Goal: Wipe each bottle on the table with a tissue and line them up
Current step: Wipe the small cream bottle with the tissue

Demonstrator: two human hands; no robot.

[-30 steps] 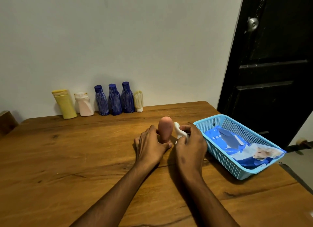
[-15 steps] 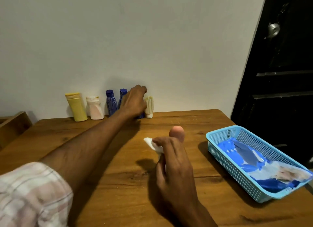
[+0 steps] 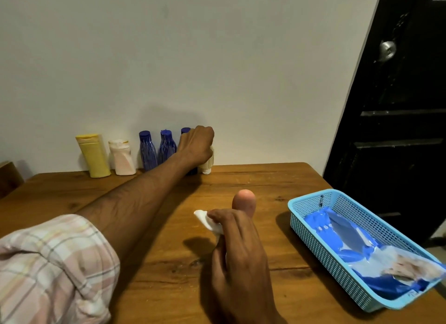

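No readable labels. Six bottles in row at wall: yellow point(image 3: 93, 156), pink-white point(image 3: 122, 158), three blue point(image 3: 147, 151), cream point(image 3: 207, 163). Left hand point(image 3: 196, 147) grips cream one. Right hand point(image 3: 237, 246) clutches tissue point(image 3: 208, 223) plus peach bottle point(image 3: 244, 199), mid-table.

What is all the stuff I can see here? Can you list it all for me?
yellow bottle: 1, yellow, far left by the wall
white bottle: 1, white-pink, beside it
blue bottles: 3, dark blue, in the row; one mostly hidden
cream bottle: 1, row's right end
pink bottle: 1, table middle
tissue: 1, white
basket: 1, light blue, right, holds a blue packet
table: 1, brown wood
door: 1, black
left hand: at the row's right end
right hand: holds tissue and pink bottle
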